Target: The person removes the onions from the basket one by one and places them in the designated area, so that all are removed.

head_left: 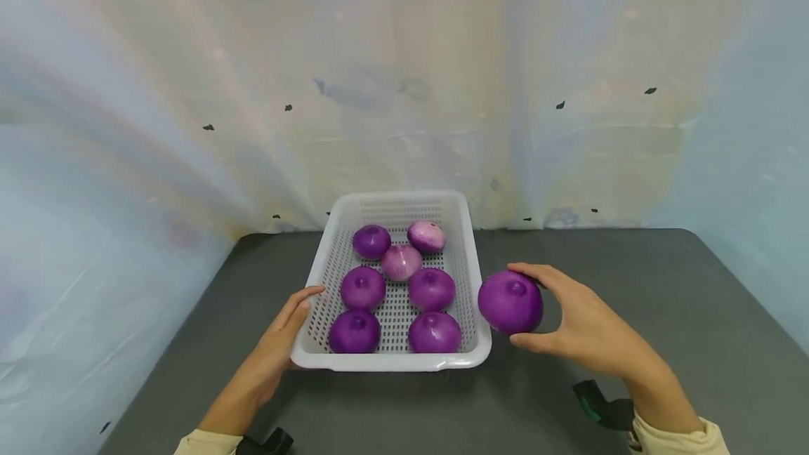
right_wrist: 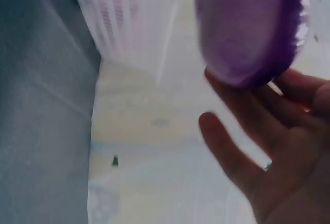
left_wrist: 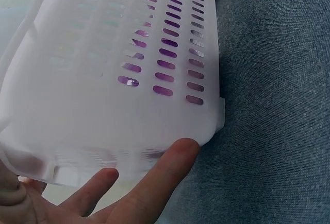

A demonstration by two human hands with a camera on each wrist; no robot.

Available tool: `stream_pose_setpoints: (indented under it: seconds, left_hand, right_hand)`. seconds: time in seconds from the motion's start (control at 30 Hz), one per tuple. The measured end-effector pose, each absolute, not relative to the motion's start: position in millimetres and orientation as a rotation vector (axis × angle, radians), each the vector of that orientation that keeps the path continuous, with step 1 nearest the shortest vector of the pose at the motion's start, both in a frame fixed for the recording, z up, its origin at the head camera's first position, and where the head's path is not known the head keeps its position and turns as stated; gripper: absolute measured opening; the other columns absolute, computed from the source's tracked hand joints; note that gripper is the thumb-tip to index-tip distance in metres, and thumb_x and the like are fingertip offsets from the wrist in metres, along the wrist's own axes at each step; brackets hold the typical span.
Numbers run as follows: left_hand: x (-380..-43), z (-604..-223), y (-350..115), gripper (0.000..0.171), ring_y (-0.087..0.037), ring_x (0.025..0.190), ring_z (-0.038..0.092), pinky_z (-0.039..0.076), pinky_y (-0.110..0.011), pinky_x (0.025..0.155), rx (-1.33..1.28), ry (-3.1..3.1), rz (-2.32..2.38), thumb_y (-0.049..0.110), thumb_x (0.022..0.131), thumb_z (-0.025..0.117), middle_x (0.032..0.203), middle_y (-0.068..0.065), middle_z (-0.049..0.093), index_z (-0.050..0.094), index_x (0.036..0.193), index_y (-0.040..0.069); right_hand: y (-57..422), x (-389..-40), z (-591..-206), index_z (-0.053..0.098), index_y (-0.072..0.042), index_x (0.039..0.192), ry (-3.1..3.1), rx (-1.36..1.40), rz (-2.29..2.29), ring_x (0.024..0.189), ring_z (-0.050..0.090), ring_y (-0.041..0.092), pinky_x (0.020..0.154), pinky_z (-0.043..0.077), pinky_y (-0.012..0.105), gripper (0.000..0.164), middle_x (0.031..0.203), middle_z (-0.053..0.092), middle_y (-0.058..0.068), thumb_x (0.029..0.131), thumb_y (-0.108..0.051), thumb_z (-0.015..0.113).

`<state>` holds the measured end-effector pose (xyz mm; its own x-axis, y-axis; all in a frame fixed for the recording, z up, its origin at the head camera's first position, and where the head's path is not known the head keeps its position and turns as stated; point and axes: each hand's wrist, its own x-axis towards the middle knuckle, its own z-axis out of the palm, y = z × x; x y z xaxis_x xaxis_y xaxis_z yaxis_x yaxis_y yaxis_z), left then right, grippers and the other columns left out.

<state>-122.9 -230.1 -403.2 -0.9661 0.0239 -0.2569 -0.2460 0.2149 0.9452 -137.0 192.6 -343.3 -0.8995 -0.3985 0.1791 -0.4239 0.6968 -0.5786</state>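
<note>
A white plastic basket [head_left: 470, 286] with slotted walls holds several purple onions, among them one at the front left [head_left: 354, 332] and a paler one [head_left: 402, 262] near the middle. Beside the basket's right rim, my right hand [head_left: 584, 321] grips another purple onion [head_left: 510, 302] between thumb and fingers, above the table. In the right wrist view that onion [right_wrist: 250, 28] looks blurred. At the left rim, my left hand [head_left: 278, 343] touches the basket, its fingers extended. The left wrist view shows two fingertips against the basket wall [left_wrist: 93, 110].
The dark grey table [head_left: 537, 406] extends under and around the basket. Behind it hangs a pale patterned curtain [head_left: 411, 90] with small dark leaf shapes, close to the basket's far end. A dark strap [head_left: 605, 409] sits at my right wrist.
</note>
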Motion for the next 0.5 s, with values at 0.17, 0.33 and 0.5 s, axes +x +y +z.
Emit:
stream_pose_setpoints:
  seconds: [0.17,0.33,0.5]
  left_hand:
    - [-122.9,-400.2,-233.7,0.046,-0.035,0.114,0.053,0.054,-0.047,0.071,-0.210,2.273,1.826,0.058,0.097,0.032,0.147,-0.011,0.031,0.031,0.140,0.044]
    - [-122.2,-401.7,-232.1,0.045,-0.036,0.116,0.052,0.054,-0.047,0.070,-0.229,2.257,1.835,0.056,0.098,0.032,0.148,-0.011,0.030,0.031,0.141,0.043]
    - [-121.2,-403.4,-229.9,0.044,-0.034,0.114,0.053,0.053,-0.045,0.070,-0.234,2.251,1.840,0.055,0.098,0.033,0.147,-0.011,0.032,0.031,0.140,0.043]
  right_hand:
    - [199.4,-154.7,-344.8,0.038,-0.019,0.143,-2.895,0.485,1.008,0.120,0.052,0.032,0.086,0.047,0.051,0.088,0.138,0.049,0.010,0.071,-0.051,0.078]
    - [203.6,-175.5,-366.7,0.036,-0.013,0.143,-2.924,0.364,1.016,0.120,0.052,0.037,0.086,0.046,0.053,0.088,0.136,0.051,0.018,0.073,-0.044,0.079]
    - [207.0,-186.6,-388.7,0.036,-0.012,0.142,-2.927,0.342,1.033,0.118,0.053,0.041,0.085,0.046,0.055,0.088,0.134,0.052,0.022,0.071,-0.040,0.081]
